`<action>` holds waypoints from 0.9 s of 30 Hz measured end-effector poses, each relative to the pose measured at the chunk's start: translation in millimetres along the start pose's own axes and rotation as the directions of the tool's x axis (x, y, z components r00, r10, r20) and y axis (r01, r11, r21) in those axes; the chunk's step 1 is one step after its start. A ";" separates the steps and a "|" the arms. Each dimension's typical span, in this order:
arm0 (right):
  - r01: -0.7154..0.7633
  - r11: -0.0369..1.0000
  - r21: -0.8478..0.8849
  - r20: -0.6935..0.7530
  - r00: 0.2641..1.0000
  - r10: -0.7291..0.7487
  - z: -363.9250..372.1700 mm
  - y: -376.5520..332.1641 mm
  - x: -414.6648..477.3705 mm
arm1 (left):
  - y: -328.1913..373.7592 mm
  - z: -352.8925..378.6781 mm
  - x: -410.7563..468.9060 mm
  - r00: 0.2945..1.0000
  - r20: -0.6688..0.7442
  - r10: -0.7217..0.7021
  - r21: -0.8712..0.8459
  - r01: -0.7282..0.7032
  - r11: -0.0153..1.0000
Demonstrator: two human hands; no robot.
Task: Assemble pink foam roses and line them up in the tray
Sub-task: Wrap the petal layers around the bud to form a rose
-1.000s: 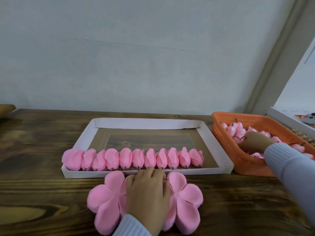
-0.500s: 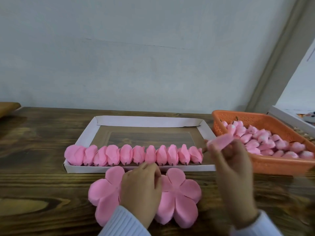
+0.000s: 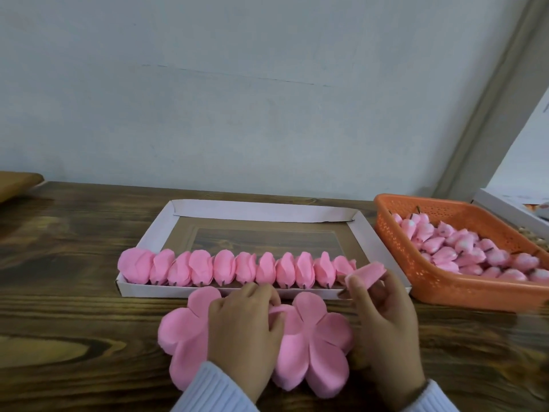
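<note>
We pinch the petal stack [image 3: 320,337] with left hand [image 3: 243,322], likely peeling one sheet; right hand [image 3: 383,319] grips foam bud [image 3: 368,270] for wrapping.

Row of foam roses [image 3: 237,267] is blocking the near edge of the white tray [image 3: 264,211]; its rear half is lying open, while the orange basket [image 3: 445,288] is crowding the right side

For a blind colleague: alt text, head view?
The right hand pinches a pink foam bud as the left hand pinches flat petal sheets on a wooden table. Behind, finished roses line a white tray, beside an orange basket of buds.
</note>
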State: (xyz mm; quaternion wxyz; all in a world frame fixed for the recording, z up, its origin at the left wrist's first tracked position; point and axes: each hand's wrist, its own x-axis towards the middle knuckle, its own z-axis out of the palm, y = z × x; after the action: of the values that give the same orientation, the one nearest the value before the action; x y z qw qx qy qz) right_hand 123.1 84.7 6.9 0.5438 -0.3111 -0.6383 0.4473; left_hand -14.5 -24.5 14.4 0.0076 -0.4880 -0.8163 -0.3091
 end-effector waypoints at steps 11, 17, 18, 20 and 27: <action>-0.096 0.995 0.029 -0.007 0.995 0.097 -2.2 0.9 1.5 | 0.1 5.1 1.9 0.998 -0.022 0.051 -0.083 -0.052 0.995; -0.100 0.992 0.072 0.057 0.994 0.096 -1.1 -0.1 1.2 | 1.0 3.9 3.5 0.989 -0.112 0.100 -0.277 -0.127 0.952; -0.108 0.991 0.080 0.082 0.991 0.102 -0.7 -0.7 0.5 | 1.4 3.2 3.1 0.987 -0.119 0.106 -0.303 -0.138 0.943; -0.136 0.986 0.097 0.139 0.983 0.122 0.3 -1.8 -1.1 | 2.1 3.4 2.0 0.985 -0.121 0.122 -0.344 -0.157 0.926; -0.221 0.953 0.208 0.336 0.931 0.143 1.2 -4.1 -5.8 | 8.7 4.8 -0.5 0.977 -0.152 0.146 -0.492 -0.204 0.847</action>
State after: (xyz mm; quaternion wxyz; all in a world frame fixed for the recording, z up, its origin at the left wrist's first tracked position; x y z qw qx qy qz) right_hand 123.5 77.6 8.2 0.4238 -0.2249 -0.6260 0.6147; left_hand -5.9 -19.6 14.7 -0.0476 -0.5277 -0.6573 -0.5360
